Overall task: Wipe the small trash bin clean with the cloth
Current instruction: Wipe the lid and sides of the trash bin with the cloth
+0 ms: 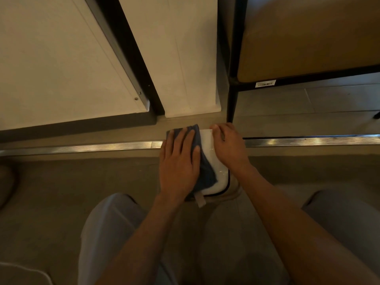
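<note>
A small white trash bin (211, 155) lies on the floor between my knees, its glossy side facing up. A dark blue cloth (200, 161) covers the bin's left half, with a pale tag hanging off its near end. My left hand (178, 161) lies flat on the cloth with straight fingers, pressing it onto the bin. My right hand (228, 145) grips the bin's far right edge, fingers curled over the side.
A metal floor strip (82, 148) runs across under the bin. White panels with a black frame (131, 58) stand beyond it. A black-legged chair (233, 99) with a tan seat is at the upper right. My grey-trousered knees flank the bin.
</note>
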`<state>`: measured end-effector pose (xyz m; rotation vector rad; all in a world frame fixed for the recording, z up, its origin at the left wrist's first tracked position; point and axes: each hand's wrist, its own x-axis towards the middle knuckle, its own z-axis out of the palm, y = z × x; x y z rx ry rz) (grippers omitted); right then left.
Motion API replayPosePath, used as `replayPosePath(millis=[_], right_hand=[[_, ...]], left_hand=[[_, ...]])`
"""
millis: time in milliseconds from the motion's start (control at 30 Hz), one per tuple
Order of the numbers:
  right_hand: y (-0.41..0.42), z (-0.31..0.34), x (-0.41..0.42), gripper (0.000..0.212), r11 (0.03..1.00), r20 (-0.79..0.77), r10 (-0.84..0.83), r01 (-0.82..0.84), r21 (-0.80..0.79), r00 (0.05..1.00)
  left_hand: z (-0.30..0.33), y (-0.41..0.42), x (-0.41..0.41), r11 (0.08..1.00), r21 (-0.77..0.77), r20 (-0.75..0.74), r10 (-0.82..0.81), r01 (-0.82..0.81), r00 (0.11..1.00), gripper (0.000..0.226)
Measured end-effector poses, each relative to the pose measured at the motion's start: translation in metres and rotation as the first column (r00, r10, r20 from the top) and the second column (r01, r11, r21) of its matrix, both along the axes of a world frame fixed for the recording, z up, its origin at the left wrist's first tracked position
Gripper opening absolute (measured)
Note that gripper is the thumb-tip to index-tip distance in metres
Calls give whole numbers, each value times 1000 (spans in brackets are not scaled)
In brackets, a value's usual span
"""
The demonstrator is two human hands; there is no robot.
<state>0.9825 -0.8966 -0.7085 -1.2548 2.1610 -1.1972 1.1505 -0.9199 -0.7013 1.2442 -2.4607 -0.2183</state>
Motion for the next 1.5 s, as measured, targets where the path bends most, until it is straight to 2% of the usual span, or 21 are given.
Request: replayPosePath(millis=[100,200,233,300,333,400,467,567,633,733,833,867,967,1033,1100,1200,1267,1300,1367,1433,1500], right_hand=[[0,2,0,37,1000,12,14,-14,7,1000],[0,4,1,37,999,1,26,-26,27,1000],[0,4,1,37,999,5,28,-28,27,1000],[2,3,1,35,1000,3,24,-24,19,1000],[2,3,0,34,1000,-2,24,-24,16,1000],[1,2,0,33,1000,-6,24,-23,13,1000],[0,2,0,34,1000,6,8,-8,1,1000],[0,2,2,32,1000,29,-7,8,-19,1000],[1,4,3,33,1000,37,4,-4,0,999],[2,5,1,34,1000,32,11,-11,15,999],[3,4,0,33,999,0,27,-27,20,1000],[3,3,-1,33,999,-13,24,-24,31,1000],[-1,1,0,37,1000,-24,-8,8,27,1000],[-2,-1,2,38,1000,-35,-17,17,17,999],[0,-1,3,34,1000,1,-12,12,10,1000],[2,4,3,34,1000,24,-1,0,27,1000],[2,5,3,35,999,16,5,-6,48,1000],[2,5,3,35,998,16,9,-10,55,1000],[3,4,3,35,999,8,11,-11,51,1000],[4,5,3,37,999,-1,6,-6,38,1000],[3,7,4,38,999,2,5,-6,36,1000]], left_hand=[[-6,2,19,997,72,-72,-11,16,997,54],[11,-26,8,967,242,-183,122,-75,976,47],[18,-41,0,941,317,-164,178,-119,970,43],[31,-62,-21,887,419,-6,218,-195,976,40],[33,-66,-31,895,394,81,194,-210,978,41],[33,-60,-47,957,219,200,147,-190,969,44],[26,-38,-47,996,46,162,70,-78,984,42],[12,-15,-16,988,-46,52,-146,149,988,48],[7,-14,6,987,-1,-37,-158,158,987,50],[12,-30,4,990,142,-136,14,6,991,43],[27,-59,-30,944,287,17,168,-165,986,41],[30,-62,-40,946,265,86,171,-188,981,42],[30,-46,-50,997,61,168,31,-42,985,45],[20,-27,-36,992,-15,115,-123,126,986,44],[11,-20,-13,975,-26,55,-221,223,974,47],[10,-28,12,983,43,-83,-174,178,981,46],[18,-41,6,980,194,-132,-25,50,991,41],[24,-52,-3,961,276,-102,59,-28,993,39],[35,-65,-28,917,361,68,157,-171,985,41],[38,-65,-49,947,259,224,130,-188,966,43],[34,-53,-57,992,110,220,30,-55,975,42]])
